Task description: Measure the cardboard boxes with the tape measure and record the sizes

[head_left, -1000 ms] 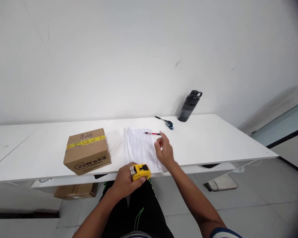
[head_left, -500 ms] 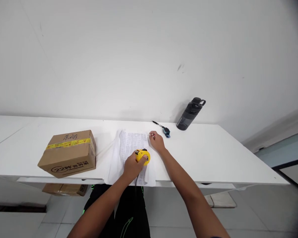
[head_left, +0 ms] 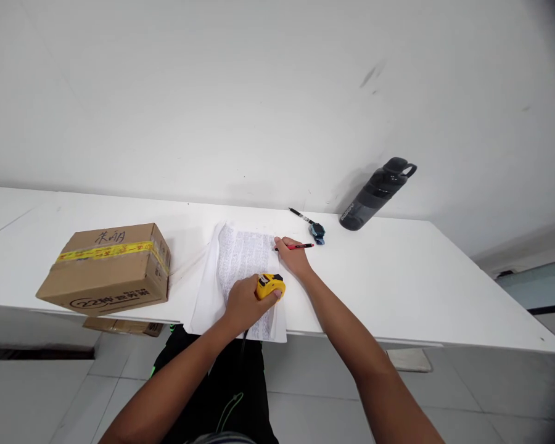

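A yellow and black tape measure (head_left: 269,286) is gripped in my left hand (head_left: 244,303), over the lower part of a written sheet of paper (head_left: 245,253). Closed round a red pen with a black end (head_left: 300,246), my right hand (head_left: 293,256) rests by the sheet's right edge. The pen lies nearly level across the fingers, its left end over the paper's edge. Dense lines of writing cover the sheet, and white paper shows beneath it on the left.
To the left sits a taped cardboard box (head_left: 106,268). Behind my right hand lie a black pen (head_left: 300,214) and a dark watch (head_left: 317,232). A dark water bottle (head_left: 374,194) stands near the wall. The white table (head_left: 398,277) has its front edge close to my body.
The red pen now shows in my right hand, where no pen was visible before. My left hand still holds the tape measure, slightly turned. The view has shifted.
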